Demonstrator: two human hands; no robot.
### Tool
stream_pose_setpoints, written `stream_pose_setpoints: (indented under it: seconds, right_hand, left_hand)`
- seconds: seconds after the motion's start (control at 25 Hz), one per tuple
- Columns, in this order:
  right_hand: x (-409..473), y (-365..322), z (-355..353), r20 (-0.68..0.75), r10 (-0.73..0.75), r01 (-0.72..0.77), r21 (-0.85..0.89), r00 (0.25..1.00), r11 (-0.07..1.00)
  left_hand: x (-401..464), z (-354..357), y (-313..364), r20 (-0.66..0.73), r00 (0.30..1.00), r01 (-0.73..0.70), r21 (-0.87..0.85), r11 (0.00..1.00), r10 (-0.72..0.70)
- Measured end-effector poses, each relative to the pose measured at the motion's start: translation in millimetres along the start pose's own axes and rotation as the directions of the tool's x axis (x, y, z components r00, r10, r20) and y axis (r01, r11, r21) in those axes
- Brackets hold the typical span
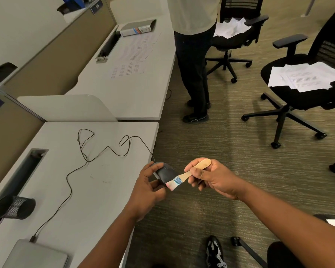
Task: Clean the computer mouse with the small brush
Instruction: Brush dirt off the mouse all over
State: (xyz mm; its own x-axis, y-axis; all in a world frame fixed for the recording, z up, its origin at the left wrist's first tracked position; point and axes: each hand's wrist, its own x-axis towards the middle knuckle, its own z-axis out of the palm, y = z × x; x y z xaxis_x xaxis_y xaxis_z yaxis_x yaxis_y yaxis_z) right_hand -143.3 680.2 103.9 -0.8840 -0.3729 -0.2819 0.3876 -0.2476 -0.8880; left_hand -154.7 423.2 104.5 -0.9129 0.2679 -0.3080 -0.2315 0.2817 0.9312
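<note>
Mouse [165, 174] sits in the curled fingers [150, 167] of your left hand [147, 187], held in the air just off the edge of the surface [97, 190], while your right hand [211, 177] pinches the wooden handle of the brush [190, 174] with its bristles touching the mouse's near end. Its cable [81, 163] trails back in loops across the surface to a laptop [37, 255], past a mesh cup [17, 207] lying on its side. Beyond, a person [193, 55] stands by a second desk [132, 74], and paper-laden chairs [298, 89] stand on the carpet.
</note>
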Motion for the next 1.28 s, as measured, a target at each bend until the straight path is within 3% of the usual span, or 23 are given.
stream_pose_setpoints:
  seconds: [0.28,0.44,0.64,1.08,1.28]
  right_hand:
    - [-0.4,1.3,-12.6,-0.039,0.021,-0.023,-0.037,0.999,0.999]
    - [3.4,4.1,-16.8,-0.168,0.017,-0.046,-0.167,0.986,0.985]
    - [5.4,3.0,-18.5,-0.311,0.010,-0.027,-0.050,0.950,0.998]
    - [4.6,0.0,-6.4,-0.243,0.072,0.002,0.292,0.967,0.957]
    - [5.8,7.5,-2.2,-0.168,0.152,-0.101,0.282,0.974,0.954]
  left_hand:
    - [2.9,-3.9,-4.3,-0.016,1.000,-0.005,-0.080,0.997,0.004]
    - [3.2,-5.1,-5.9,-0.019,1.000,-0.014,-0.076,0.997,0.012]
    - [2.6,-2.5,-4.2,-0.024,1.000,0.019,-0.071,0.997,-0.020]
    - [-2.8,2.6,-0.7,0.044,0.999,0.021,0.056,0.998,-0.024]
    - [-2.1,3.3,-1.7,0.053,0.998,0.029,0.083,0.996,-0.034]
